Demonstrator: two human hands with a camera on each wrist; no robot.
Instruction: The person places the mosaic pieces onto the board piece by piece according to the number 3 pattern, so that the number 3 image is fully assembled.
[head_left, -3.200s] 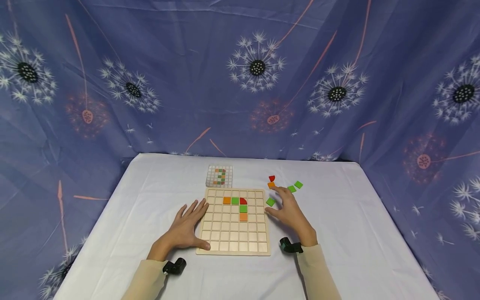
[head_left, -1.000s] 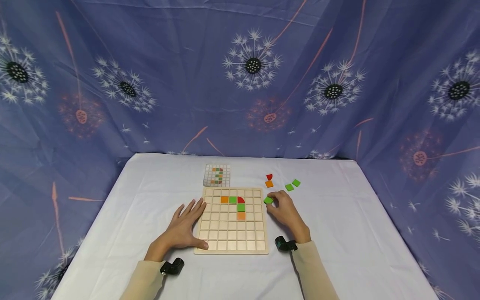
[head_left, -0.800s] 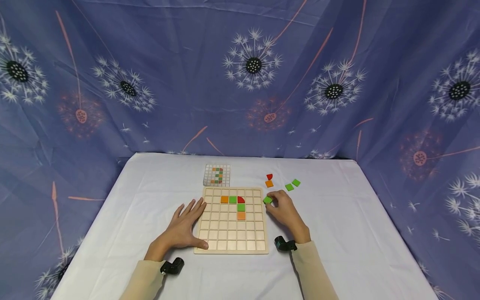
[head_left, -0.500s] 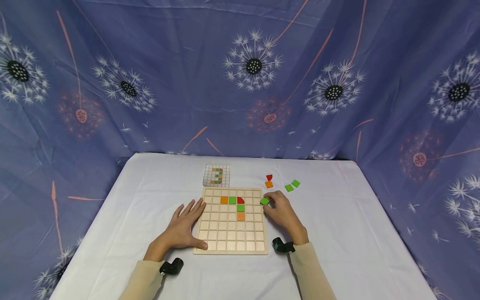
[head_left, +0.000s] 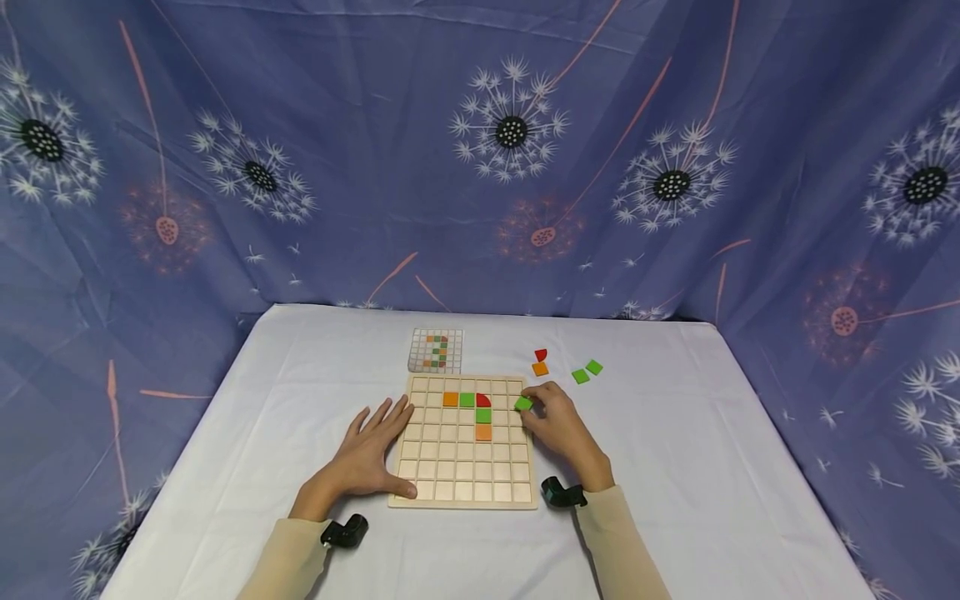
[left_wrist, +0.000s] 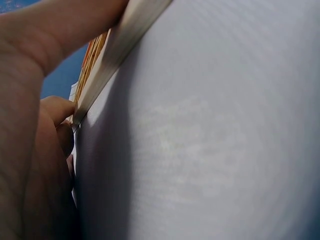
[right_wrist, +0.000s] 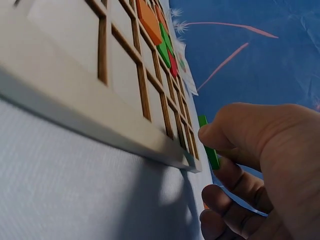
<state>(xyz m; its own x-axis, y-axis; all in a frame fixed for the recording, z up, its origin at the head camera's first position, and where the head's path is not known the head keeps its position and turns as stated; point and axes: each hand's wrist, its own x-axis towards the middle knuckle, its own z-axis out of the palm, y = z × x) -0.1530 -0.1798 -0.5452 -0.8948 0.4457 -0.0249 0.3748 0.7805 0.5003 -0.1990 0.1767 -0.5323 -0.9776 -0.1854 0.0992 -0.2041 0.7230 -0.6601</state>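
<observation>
A pale wooden grid board lies flat on the white cloth. Set in its cells are two orange squares, two green squares and a red quarter-round piece, in a hook shape. My left hand rests with spread fingers along the board's left edge, its thumb on the near left corner; the left wrist view shows the thumb against the wooden rim. Between thumb and fingertips my right hand pinches a green square tile, over the board's right edge. In the right wrist view that green tile is tilted beside the board's far corner.
Behind the board stands a small clear-looking pattern card showing coloured squares shaped like a 3. To the right lie a red quarter-round, an orange square and two loose green squares. A blue dandelion-print curtain hangs behind the table.
My right hand has moved from above the loose pieces to a green tile, taken it between thumb and fingers, and carried it left over the board's edge. My left hand stays in place.
</observation>
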